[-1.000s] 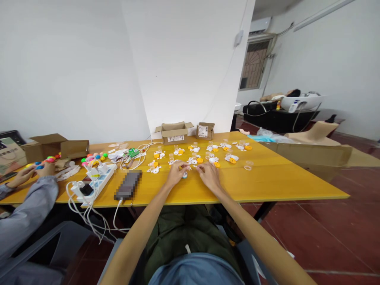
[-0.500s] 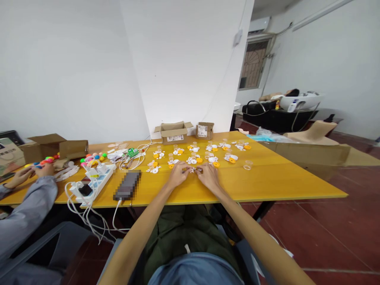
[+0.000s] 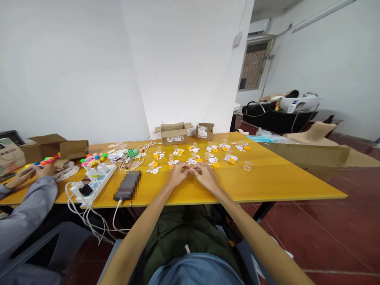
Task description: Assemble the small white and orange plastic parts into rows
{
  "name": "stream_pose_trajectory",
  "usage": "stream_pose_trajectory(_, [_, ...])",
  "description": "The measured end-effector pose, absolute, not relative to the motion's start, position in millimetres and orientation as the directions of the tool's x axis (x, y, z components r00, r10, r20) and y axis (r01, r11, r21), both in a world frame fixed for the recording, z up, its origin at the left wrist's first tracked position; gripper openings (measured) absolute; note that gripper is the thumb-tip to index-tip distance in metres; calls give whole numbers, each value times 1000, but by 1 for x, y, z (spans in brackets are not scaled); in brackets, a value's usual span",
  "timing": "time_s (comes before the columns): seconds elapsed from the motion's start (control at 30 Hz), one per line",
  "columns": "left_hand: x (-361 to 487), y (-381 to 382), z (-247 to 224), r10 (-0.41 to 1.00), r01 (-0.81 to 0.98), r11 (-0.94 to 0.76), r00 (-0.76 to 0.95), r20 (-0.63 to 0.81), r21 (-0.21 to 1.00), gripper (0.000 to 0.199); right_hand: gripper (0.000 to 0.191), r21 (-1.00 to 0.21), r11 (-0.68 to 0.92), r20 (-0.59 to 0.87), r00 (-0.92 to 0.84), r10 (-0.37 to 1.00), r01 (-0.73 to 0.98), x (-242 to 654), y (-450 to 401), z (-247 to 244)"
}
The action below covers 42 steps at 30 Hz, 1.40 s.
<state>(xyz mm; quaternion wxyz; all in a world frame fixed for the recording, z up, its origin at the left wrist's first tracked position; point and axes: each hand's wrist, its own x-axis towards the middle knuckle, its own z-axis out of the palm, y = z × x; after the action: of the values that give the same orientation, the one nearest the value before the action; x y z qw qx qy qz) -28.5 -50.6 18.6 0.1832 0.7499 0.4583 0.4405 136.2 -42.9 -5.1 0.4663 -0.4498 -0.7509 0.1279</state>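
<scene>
Over the near middle of the table, my left hand and my right hand meet fingertip to fingertip. Both are closed in a pinch on a small white plastic part, now mostly covered by the fingers; its exact kind is too small to tell. Just beyond the hands lie groups of loose pieces: white plastic discs, orange round pieces and clear plastic cups. A separate clear cup lies to the right of my right hand.
Two cardboard boxes, one open and one smaller, stand at the table's back. Left of my hands are a dark phone on a cable and a white power strip. Further left, a co-worker's hands handle colourful balls.
My right hand has shifted slightly left, bringing its fingertips against those of my left hand. The small white part, visible between them before, is now mostly hidden.
</scene>
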Motion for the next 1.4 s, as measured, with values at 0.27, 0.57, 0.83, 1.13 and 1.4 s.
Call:
stream_pose_trajectory(0.27, [-28, -49, 19, 865, 459, -495, 179, 469, 738, 10, 18, -539, 567, 606, -181, 775, 623, 138, -42, -7])
stream_pose_trajectory(0.57, [-43, -57, 17, 845, 586, -507, 192, 499, 632, 11, 21, -496, 403, 572, -60, 818, 769, 137, -43, -12])
stream_pose_trajectory(0.83, [-51, -57, 9, 882, 662, -454, 237, 408, 597, 22, 15, -488, 405, 648, 9, 762, 773, 138, -36, -25])
stream_pose_trajectory(1.13, [-48, -59, 11, 877, 609, -471, 242, 415, 638, 19, 13, -475, 478, 657, -63, 751, 739, 136, -44, -11])
stream_pose_trajectory(1.4, [-48, -57, 13, 882, 558, -466, 223, 416, 687, 19, 14, -461, 547, 661, -141, 737, 699, 138, -44, -9])
